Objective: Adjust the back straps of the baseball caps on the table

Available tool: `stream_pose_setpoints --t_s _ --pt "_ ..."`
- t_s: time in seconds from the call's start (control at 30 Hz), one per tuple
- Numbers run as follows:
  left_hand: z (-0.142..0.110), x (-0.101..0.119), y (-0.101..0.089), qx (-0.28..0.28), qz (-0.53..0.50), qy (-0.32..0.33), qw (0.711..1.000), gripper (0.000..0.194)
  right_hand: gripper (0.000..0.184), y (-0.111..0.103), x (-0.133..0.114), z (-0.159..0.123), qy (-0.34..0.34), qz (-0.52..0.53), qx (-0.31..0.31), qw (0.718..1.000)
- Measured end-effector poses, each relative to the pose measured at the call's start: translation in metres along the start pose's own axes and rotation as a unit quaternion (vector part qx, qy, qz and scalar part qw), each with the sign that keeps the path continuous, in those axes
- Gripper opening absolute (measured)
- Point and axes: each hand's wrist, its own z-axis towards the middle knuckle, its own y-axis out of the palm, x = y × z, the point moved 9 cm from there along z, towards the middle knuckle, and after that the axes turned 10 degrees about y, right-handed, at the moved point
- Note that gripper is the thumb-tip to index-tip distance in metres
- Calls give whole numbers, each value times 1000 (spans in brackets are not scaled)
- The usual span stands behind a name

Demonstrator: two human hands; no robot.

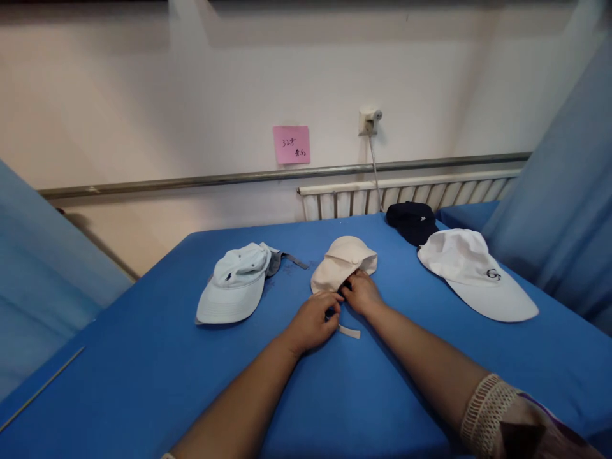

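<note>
A beige baseball cap [345, 255] lies in the middle of the blue-covered table [306, 395], its back opening turned toward me. At the cap's near left edge, my left hand [313, 322] has its fingers curled in a pinch. A loose strap end [350, 331] of the cap sticks out just right of that hand. My right hand [361, 292] reaches to the cap's near right edge, fingertips bent at the opening and partly hidden. Both hands nearly meet at the back strap.
A pale blue cap [239, 274] sits on the left. On the right lie a white cap [466, 261] and a dark navy cap [410, 220]. A thin stick [43, 387] is at the left edge. Behind are a radiator [344, 203], a metal rail [215, 180] and blue curtains [554, 191].
</note>
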Motion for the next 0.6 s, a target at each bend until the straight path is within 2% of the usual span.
stream_pose_setpoints --t_s 0.13,0.23,0.3,0.43,0.5,0.6 --pt "-3 -17 -14 94 -24 -43 994 24 36 -5 -4 -2 -15 14 19 1000" --pt "-9 -31 -29 189 -75 -84 976 36 44 -6 -4 -4 -27 21 21 999" --pt "-12 -41 -35 231 -105 -108 961 39 44 -4 -5 -5 -31 4 6 999" --pt "-14 -52 -38 241 -108 -138 955 42 32 -2 -11 -7 -32 -52 -3 998" --pt "-14 -52 -40 239 -100 -136 956 39 21 -3 -12 -8 -24 -72 -3 997" --pt "-15 -50 -46 249 -92 -124 956 31 15 -4 -14 -10 -20 -80 -10 997"
